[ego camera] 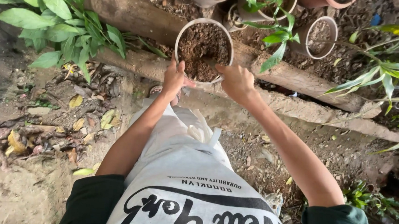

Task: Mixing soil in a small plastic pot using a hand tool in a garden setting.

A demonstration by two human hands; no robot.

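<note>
Soil-filled pot, sat on the logs, is being steadied at its near rim by the left hand, fingers wrapped; right hand looks loosely curled over the soil, grip can't be told; firming needs gentle pressing

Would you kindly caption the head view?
Both hands, left hand and right hand, grip a soil-filled pot resting on logs.

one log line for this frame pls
left hand: on pot rim | right hand: fingers in soil | pot: upright on log
</note>
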